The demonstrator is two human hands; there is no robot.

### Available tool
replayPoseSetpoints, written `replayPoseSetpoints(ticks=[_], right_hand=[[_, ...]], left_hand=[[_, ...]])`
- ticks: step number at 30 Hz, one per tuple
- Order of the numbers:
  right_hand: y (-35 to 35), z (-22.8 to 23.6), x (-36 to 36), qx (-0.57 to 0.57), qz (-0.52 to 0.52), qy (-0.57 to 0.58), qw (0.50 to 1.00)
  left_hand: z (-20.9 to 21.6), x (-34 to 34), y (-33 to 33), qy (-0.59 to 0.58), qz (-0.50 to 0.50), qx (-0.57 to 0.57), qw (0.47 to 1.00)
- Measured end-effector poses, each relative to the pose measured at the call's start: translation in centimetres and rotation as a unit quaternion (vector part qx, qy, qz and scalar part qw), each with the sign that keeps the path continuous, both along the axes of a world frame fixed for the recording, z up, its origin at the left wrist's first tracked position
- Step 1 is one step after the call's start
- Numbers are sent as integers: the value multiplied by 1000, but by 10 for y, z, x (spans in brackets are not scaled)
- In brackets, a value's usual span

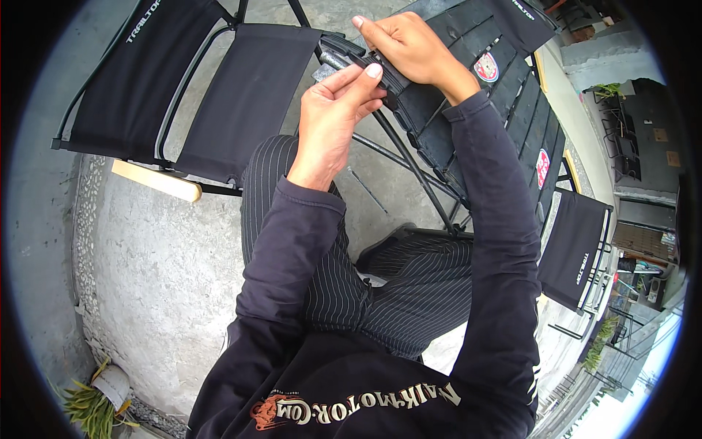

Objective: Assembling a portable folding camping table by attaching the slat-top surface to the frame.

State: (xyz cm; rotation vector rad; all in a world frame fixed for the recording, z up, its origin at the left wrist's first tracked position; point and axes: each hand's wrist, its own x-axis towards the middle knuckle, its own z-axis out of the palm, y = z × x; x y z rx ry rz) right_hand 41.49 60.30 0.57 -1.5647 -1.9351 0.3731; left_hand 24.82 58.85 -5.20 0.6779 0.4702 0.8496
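Note:
At the near-left corner of a black slatted folding table (468, 102), both my hands work close together. My left hand (329, 121) is closed in a pinch, thumb against fingers, beside the table's edge; what lies between the fingertips is too small to tell. Just past these fingers shows a small greyish, shiny piece (322, 72), partly hidden. My right hand (413, 47) rests over the table corner with its fingers curled under and its thumb pointing left. A dark part shows beneath it, but what it grips is hidden.
Black folding chairs stand at the left (238, 95) and the right (574, 249); the left one has a wooden armrest (157, 180). Crossed metal table legs (409, 157) stand near my knees. A potted plant (99, 402) sits at lower left. Round stickers (486, 67) mark the tabletop.

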Motion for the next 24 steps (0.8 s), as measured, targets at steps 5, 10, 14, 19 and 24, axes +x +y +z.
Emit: replayPoseSetpoints(ticks=[5, 10, 14, 19, 24], right_hand=[[-1, 1, -1, 15, -26, 6, 1000], [0, -2, -5, 49, -28, 10, 998], [4, -9, 8, 47, -55, -27, 997], [20, -12, -8, 298, -11, -25, 954], [16, -5, 4, 99, -12, -31, 995]], left_hand=[[2, -1, 1, 1, 4, 15, 1000], [0, 0, 1, 29, 27, 53, 998], [3, 3, -1, 14, 29, 62, 998], [7, 2, -7, 47, 75, 30, 996], [10, -4, -6, 78, 124, 104, 984]])
